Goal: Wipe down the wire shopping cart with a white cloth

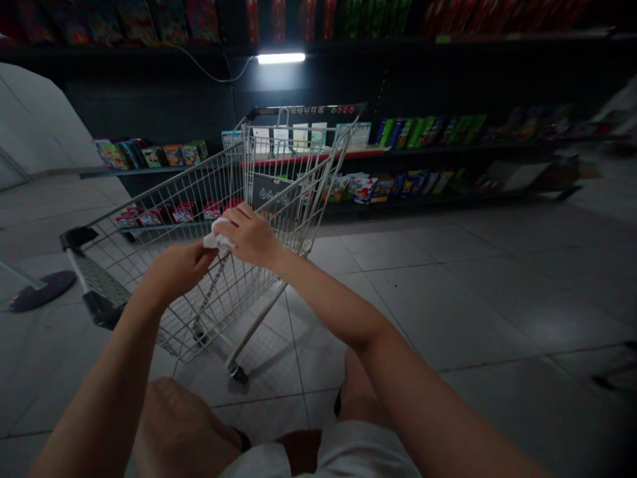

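A wire shopping cart (164, 206) stands on the tiled floor in front of me, its basket bare. Over its near side my right hand (251, 236) is closed round a small white cloth (215, 239). My left hand (179, 265) is closed too and pinches the same cloth from the left. Both hands hover just above the cart's wire side. My knees show at the bottom of the view.
Dark store shelves (398, 153) with colourful packets run along the back, lit by a strip lamp (281, 58). A mop head (42, 290) lies on the floor at the left. Grey floor tiles (472, 292) stretch to the right.
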